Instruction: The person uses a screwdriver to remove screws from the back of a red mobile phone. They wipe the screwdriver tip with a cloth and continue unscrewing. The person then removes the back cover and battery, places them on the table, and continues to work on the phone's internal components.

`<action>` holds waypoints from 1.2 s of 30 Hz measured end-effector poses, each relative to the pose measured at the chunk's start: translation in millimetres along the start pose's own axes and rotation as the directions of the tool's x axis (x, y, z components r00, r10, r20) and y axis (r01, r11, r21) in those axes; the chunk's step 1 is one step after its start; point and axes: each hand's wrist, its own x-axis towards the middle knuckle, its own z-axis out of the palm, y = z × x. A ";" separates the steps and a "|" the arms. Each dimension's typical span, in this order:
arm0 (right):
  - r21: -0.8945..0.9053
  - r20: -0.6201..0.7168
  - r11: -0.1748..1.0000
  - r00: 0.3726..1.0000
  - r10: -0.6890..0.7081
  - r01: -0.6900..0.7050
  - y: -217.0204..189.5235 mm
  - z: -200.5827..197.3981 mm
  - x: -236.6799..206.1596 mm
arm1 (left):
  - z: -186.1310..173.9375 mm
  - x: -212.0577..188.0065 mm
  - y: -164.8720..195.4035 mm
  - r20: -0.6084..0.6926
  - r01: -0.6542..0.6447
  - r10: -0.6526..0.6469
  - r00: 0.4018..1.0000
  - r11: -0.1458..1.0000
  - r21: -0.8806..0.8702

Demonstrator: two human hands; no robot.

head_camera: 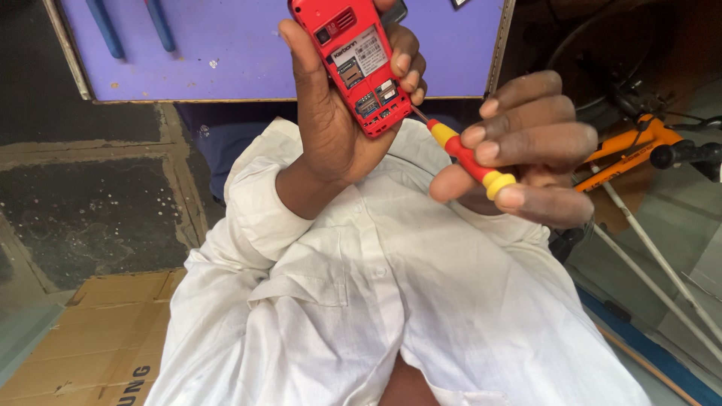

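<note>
Head view: left hand [331,113] wrapped around red phone [352,60], back cover off, held upright before purple board [241,60]. Right hand [526,150] pinching red-and-yellow screwdriver [470,159], tip just at phone's lower edge, above white shirt [361,301].

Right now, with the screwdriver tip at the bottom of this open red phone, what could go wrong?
1. The screwdriver tip may slip and scratch the exposed slots in the red phone.
2. The left hand holds the phone in the air with nothing under it, so a hard push could knock it from the grip.
3. The right hand pinches only the handle's end, so aim may wobble.
</note>
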 end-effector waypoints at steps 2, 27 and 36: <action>0.020 -0.008 0.999 0.999 0.035 -0.035 -2.2 -1.7 -4.6 | 0.5 -0.2 0.4 -0.017 0.014 -0.015 1.000 0.999 -0.028; 0.044 -0.234 0.993 0.965 0.117 -0.110 -11.6 15.4 2.5 | -1.2 -3.6 -0.3 0.019 0.094 -0.093 0.995 0.993 -0.066; 0.091 -0.212 0.982 0.960 0.184 -0.168 -19.9 18.3 -4.3 | -1.9 -3.7 -1.5 0.009 0.110 -0.110 0.994 0.987 -0.115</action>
